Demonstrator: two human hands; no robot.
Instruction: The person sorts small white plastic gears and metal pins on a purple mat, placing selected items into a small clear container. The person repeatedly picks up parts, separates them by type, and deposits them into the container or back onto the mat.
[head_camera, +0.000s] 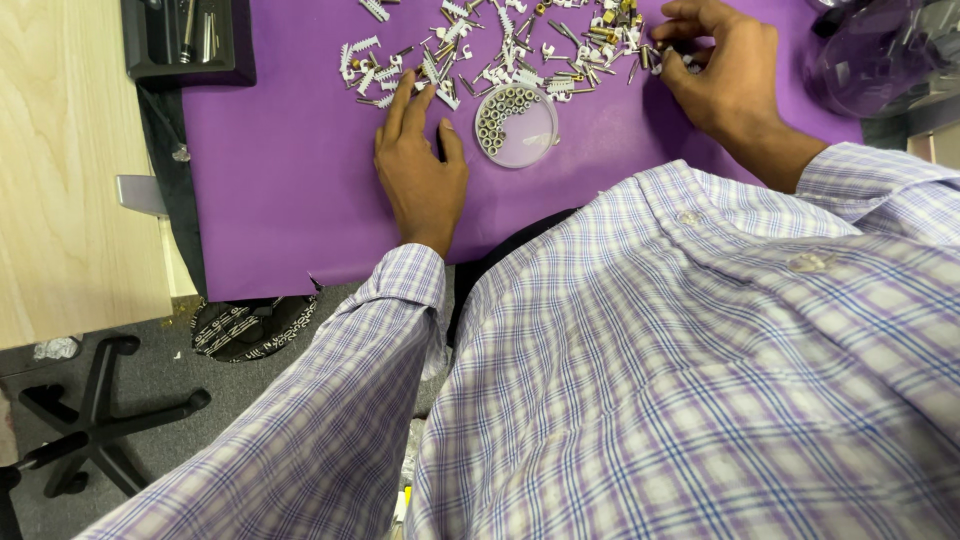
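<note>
Sorting through a scatter of small fasteners along the far edge of a purple mat, the person works with both bare hands. The scatter holds white plastic wall plugs, screws and a few brass-coloured pieces, strewn in a band from the mat's far-left part to its far-right part, with no common long axis: the pieces point every way.

The right hand lies at the right end of the band, its fingertips pinched together on something small at the heap's edge; which piece it is cannot be told. The left hand rests flat and released on the mat, fingers spread, the two longest fingertips touching the white plugs at the left end of the band. The heap thus lies straight beyond both hands, toward the far edge.

Between the hands, just beside the left thumb, stands a shallow round clear dish. It holds a curved row of small grey metal nuts packed against its left rim; the rest of its floor is bare.

At the mat's far-left corner sits a black tray with dark tools; at the far-right corner, a clear plastic container.
</note>
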